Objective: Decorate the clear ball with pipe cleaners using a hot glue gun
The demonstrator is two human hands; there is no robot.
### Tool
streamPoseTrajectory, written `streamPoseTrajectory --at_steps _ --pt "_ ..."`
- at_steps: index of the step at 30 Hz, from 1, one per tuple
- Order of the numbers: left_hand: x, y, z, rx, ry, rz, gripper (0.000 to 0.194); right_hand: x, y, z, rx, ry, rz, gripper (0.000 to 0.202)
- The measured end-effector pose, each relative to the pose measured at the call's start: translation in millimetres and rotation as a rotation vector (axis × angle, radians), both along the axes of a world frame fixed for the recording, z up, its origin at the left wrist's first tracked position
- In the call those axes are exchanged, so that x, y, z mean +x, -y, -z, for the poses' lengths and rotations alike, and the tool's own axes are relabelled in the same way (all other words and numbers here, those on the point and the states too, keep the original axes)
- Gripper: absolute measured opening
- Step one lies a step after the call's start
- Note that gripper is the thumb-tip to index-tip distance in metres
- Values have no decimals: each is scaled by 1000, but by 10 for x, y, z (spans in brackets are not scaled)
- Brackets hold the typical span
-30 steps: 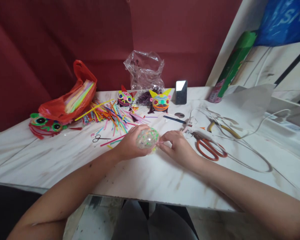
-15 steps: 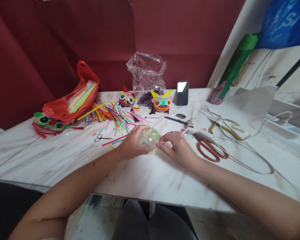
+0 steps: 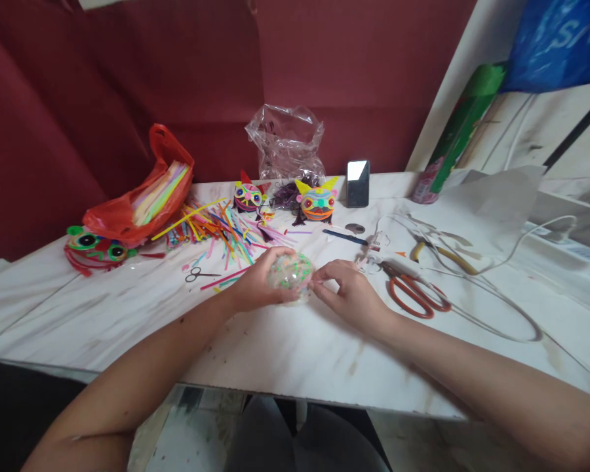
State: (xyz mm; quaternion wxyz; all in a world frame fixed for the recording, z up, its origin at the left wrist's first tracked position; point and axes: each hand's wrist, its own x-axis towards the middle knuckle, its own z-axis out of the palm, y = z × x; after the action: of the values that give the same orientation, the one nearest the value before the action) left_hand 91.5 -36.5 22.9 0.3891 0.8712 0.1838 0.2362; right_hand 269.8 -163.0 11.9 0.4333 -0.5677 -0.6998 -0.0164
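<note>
On the far left of the marble-patterned surface (image 3: 285,357), a green-eyed figure (image 3: 91,257) has its face in place, partly under a red plastic bag (image 3: 111,219) of pale strips (image 3: 162,194). Just right of the bag lies a loose pile of colored strips (image 3: 219,226), with small scissors (image 3: 193,275) in front of it. Behind, a red-horned figure (image 3: 248,197) already carries eyes, horns and a striped covering.

The left hand (image 3: 255,283) is curved around a clear speckled ball (image 3: 288,274), thumb below and fingers above, holding it just above the surface near the middle. The ball shows green and other bright flecks, but no eyes or horns on its visible side; it looks far less built up than the figures. Its hidden side cannot be judged.

Behind the ball, a yellow-horned figure (image 3: 317,204) looks complete, with eyes, horns and bands of color. The right hand (image 3: 345,283) is nearly closed, thumb and forefinger pinching a thin pink piece (image 3: 309,284) at the ball's right edge; whether that piece is attached is unclear. Orange-handled scissors (image 3: 410,297) lie unheld to the right, with yellow-handled pliers (image 3: 456,260) beyond them.
</note>
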Motion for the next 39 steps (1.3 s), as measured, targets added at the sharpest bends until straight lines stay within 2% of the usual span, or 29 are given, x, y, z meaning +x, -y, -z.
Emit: streamPoseTrajectory --at_steps 5,10,15,23,30,34,39 --pt "10 63 -14 99 8 -85 65 -23 3 3 -11 -6 -15 8" --pt "-7 75 -21 85 -21 -94 62 -37 0 -7 -22 -34 12 6" --pt "-9 45 13 61 20 -74 65 -12 3 -22 15 -36 14 8" --pt "-9 35 51 173 59 -2 66 34 16 -27 98 27 -7 10" --pt "-27 39 -12 59 7 39 72 33 8 -6 94 76 -9 11" --pt "-50 -14 -10 -31 17 66 68 26 3 6 108 80 -7 11" --pt "-44 -33 -8 27 -52 56 77 59 -16 10 61 40 20 7"
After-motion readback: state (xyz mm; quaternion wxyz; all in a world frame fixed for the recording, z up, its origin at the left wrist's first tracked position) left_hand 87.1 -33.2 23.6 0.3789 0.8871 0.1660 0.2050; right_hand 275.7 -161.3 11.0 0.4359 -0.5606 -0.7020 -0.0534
